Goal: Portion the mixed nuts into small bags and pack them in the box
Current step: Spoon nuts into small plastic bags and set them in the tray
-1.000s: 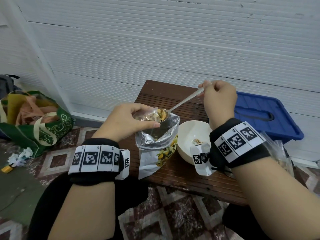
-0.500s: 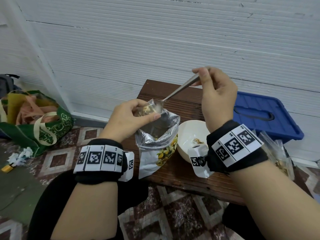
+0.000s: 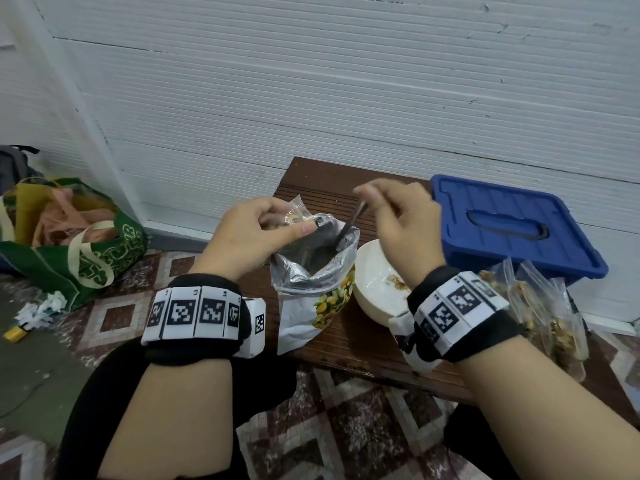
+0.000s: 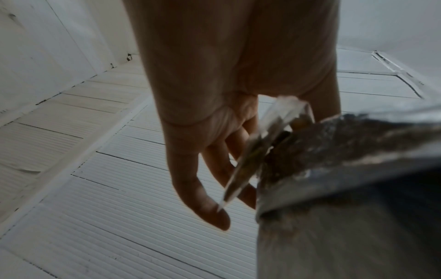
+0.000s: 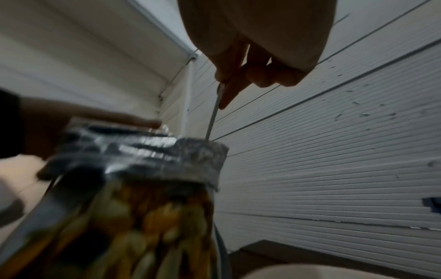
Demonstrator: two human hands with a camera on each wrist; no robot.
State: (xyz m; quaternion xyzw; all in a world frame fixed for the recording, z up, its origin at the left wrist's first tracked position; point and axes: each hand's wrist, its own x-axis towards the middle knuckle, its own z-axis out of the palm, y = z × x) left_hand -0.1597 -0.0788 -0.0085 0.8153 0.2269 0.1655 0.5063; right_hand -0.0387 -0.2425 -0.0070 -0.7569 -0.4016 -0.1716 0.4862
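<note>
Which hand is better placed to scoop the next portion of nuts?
Right hand: it grips the metal spoon, already inside the foil nut pouch. Left hand pinches the small clear bag.

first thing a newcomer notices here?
The two hands at centre: the left hand pinches a small clear bag of nuts over the open foil pouch, while the right hand dips a spoon into it. The blue box sits closed at right.
</note>
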